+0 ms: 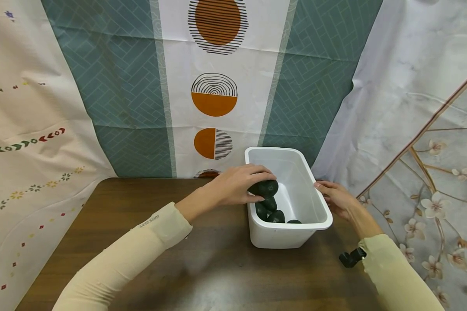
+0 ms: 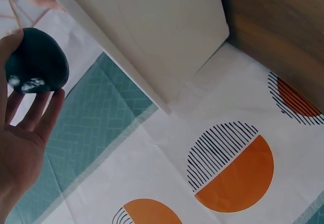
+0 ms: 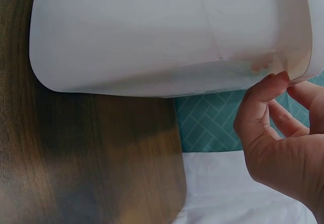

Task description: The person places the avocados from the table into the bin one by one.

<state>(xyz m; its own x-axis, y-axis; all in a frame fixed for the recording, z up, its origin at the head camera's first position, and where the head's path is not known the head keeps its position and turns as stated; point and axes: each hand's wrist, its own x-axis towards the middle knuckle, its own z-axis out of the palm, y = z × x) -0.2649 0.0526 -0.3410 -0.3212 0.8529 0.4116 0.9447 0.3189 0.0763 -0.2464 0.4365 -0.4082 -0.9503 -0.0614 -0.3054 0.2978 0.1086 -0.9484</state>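
My left hand [image 1: 246, 185] grips a dark green avocado [image 1: 268, 188] over the left side of a white plastic bin [image 1: 288, 226]. In the left wrist view, thumb and fingers curl around the avocado [image 2: 38, 62], which shows shiny spots. Several more avocados [image 1: 276, 216] lie inside the bin at its near left, partly hidden by the near wall and the hand. On the bin's right side, my right hand [image 1: 336, 199] pinches the rim. The right wrist view has the thumb and fingers of that hand [image 3: 278, 133] at the bin's edge [image 3: 296, 74].
The bin stands on a dark wooden table [image 1: 218, 276], near the back right. Behind it hangs a patterned cloth [image 1: 225, 99], and a floral cloth [image 1: 424, 185] borders the right side. A small black device [image 1: 351, 258] is strapped at the right wrist.
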